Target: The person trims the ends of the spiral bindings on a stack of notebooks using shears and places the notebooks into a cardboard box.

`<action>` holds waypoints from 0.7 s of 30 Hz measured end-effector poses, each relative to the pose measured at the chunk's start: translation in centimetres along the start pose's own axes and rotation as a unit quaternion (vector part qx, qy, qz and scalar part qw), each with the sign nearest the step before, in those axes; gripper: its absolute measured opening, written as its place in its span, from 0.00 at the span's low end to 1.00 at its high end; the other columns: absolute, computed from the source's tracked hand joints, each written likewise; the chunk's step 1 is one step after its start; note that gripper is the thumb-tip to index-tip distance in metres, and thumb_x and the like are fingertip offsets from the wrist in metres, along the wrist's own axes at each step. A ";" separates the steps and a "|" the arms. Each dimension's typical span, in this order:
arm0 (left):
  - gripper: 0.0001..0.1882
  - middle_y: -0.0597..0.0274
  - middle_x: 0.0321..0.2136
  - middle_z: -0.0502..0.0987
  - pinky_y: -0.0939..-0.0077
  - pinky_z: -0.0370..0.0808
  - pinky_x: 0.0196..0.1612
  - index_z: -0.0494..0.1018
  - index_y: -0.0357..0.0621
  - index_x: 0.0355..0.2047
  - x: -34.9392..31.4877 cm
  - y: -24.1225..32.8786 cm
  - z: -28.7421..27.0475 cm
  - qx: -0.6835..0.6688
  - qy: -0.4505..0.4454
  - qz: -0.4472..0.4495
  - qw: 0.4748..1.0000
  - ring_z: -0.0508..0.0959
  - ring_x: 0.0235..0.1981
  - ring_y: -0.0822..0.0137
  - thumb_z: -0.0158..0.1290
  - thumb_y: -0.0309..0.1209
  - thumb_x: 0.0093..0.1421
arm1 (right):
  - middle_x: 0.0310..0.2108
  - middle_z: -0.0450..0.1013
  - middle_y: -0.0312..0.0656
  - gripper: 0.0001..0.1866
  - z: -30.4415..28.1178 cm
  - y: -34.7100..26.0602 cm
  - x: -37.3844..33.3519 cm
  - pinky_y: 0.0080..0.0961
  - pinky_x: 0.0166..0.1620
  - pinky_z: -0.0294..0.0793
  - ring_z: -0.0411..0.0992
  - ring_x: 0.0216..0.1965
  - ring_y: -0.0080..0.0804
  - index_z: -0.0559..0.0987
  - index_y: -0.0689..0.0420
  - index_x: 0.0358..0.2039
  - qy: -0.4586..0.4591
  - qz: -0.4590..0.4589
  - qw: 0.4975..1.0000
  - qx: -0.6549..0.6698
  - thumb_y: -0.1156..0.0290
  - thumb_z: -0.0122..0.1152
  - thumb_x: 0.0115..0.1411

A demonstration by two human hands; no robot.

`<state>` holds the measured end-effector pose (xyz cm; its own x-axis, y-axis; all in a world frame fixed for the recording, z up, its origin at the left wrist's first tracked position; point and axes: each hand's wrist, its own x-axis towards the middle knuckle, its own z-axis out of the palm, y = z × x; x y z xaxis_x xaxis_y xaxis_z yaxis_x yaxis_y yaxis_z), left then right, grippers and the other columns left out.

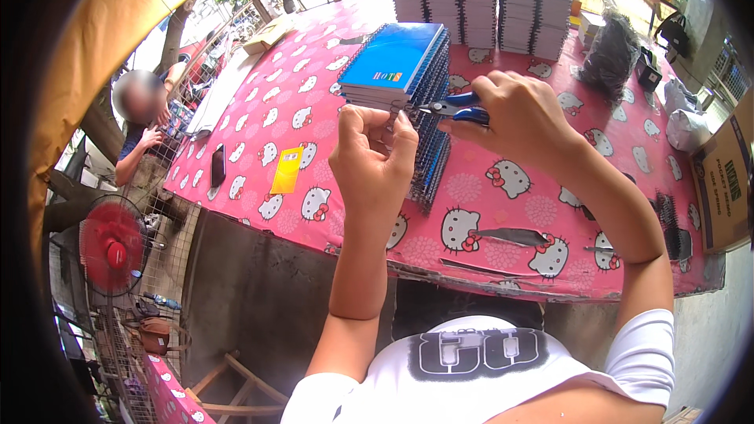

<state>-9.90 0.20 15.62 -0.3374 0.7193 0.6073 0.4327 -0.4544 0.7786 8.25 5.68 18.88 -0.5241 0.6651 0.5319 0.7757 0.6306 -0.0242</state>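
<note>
A stack of spiral-bound notebooks (393, 55) with a bright blue top cover stands in the middle of the table, its dark coils on the right side. In my right hand (522, 110) are pliers (465, 108) with dark blue handles. Their metal jaws point left, at the near corner of the stack beside the coil ends. My left hand (375, 149) is closed in a pinch just in front of that corner, fingertips close to the jaws. A thin bit of wire seems to show there, but what the fingers hold is too small to make out.
A pink patterned cloth, torn near the front edge, covers the table (503, 180). Tall stacks of spiral notebooks (463, 0) stand behind. A yellow packet (288, 170) and a phone (218, 166) lie left; a cardboard box (724, 177) and black-wrapped bundle (611, 55) stand right. Another person (145, 122) is at far left.
</note>
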 end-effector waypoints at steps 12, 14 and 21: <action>0.11 0.66 0.20 0.75 0.86 0.71 0.24 0.65 0.41 0.30 0.3 -0.2 0.5 -0.032 0.000 -0.006 0.999 0.73 0.21 0.81 0.59 0.26 0.54 | 0.24 0.75 0.44 0.34 0.5 -0.5 0.4 0.30 0.30 0.76 0.77 0.27 0.36 0.78 0.62 0.24 -0.003 0.005 1.000 -0.020 0.36 0.59 0.50; 0.11 0.66 0.20 0.75 0.86 0.71 0.25 0.65 0.41 0.30 0.5 -0.3 0.3 -0.014 -0.003 -0.019 1.000 0.73 0.21 0.81 0.59 0.26 0.54 | 0.23 0.75 0.44 0.33 0.1 -0.7 0.8 0.29 0.28 0.76 0.77 0.26 0.35 0.78 0.61 0.23 -0.109 0.040 0.993 -0.016 0.36 0.59 0.50; 0.15 0.64 0.25 0.75 0.87 0.71 0.27 0.64 0.40 0.36 0.7 -0.4 -0.4 -0.113 -0.040 -0.106 0.987 0.73 0.24 0.81 0.60 0.26 0.55 | 0.24 0.75 0.45 0.32 2.0 0.8 -1.3 0.31 0.31 0.76 0.77 0.29 0.37 0.77 0.60 0.24 0.096 -0.028 0.995 -0.007 0.37 0.61 0.50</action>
<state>-10.67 0.68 15.76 -0.3303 0.8458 0.4190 0.1583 -0.3880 0.9080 8.82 6.15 16.45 -0.4908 0.5395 0.6841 0.7524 0.6583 0.0206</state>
